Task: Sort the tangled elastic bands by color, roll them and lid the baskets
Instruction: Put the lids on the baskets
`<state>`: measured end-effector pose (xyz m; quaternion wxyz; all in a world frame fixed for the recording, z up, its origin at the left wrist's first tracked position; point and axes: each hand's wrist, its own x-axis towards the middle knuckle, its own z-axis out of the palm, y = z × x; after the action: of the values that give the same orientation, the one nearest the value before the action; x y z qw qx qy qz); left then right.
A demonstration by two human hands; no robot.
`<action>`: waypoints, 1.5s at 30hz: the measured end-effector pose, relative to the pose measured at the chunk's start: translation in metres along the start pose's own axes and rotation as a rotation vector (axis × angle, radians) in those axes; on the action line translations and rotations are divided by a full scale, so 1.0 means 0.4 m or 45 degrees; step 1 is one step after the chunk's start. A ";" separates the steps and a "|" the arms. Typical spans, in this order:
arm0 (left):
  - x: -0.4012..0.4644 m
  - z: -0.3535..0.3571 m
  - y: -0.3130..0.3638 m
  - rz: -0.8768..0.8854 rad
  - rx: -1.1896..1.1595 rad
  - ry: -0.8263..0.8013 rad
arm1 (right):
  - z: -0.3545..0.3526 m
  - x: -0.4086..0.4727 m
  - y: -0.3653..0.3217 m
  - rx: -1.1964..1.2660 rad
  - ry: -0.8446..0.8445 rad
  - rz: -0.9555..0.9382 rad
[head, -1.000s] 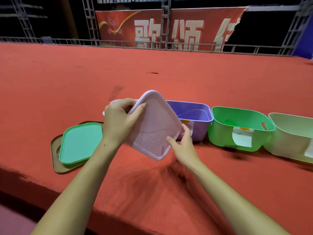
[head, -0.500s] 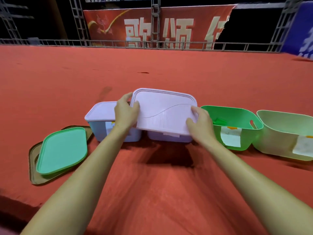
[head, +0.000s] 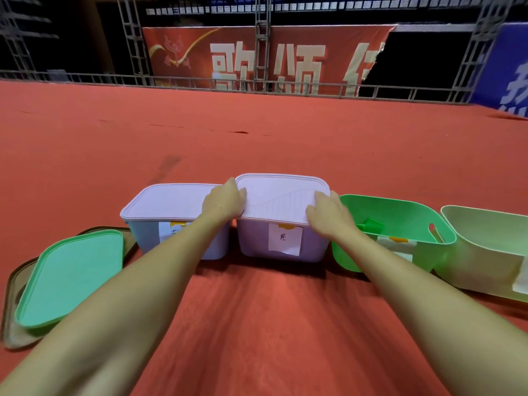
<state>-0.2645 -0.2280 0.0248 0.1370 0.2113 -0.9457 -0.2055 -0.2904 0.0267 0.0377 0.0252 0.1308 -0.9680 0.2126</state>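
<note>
Down comes the pale purple lid [head: 281,197]: half a second ago it was held tilted over the purple basket [head: 281,242], and now it sits flat on that basket's rim. One second ago it was still up in the air, tipped on edge in front of the row.

Left hand [head: 223,202] is on the lid's left edge, fingers curled over the rim and pressing it down. Right hand [head: 327,214] is on the lid's right front corner, fingers bent over the edge. Both hands have hold of the lid, one to each side.

Just beside it on the left stands the other pale basket [head: 160,238], its own lid [head: 168,200] already on. The left forearm crosses in front of it and covers part of its white label. The purple basket shows a white label [head: 285,238] on its front wall with a dark handwritten mark.

To the right, touching or very nearly so, is the green basket [head: 400,221], lid off, with a small green piece [head: 371,225] inside. Beyond that is the cream basket [head: 485,247], also uncovered.

Far left, a green lid [head: 68,277] lies on top of a brown lid [head: 11,284], apart from the baskets. Everything rests on the red table [head: 257,310]. No elastic bands are in plain sight.
</note>
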 end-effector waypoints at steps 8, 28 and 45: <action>-0.031 0.000 0.035 -0.011 0.194 -0.064 | 0.027 -0.005 0.024 -0.200 0.040 -0.066; -0.015 0.028 0.080 0.595 0.457 -0.246 | -0.008 0.040 0.081 -0.151 -0.079 -0.199; -0.032 0.022 0.078 0.628 0.484 -0.355 | 0.008 0.015 0.129 -0.273 -0.119 -0.302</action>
<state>-0.2672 -0.1936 0.0290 0.0099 -0.0322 -0.9993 -0.0130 -0.3097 0.0692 0.0147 0.0187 0.2506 -0.9630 0.0973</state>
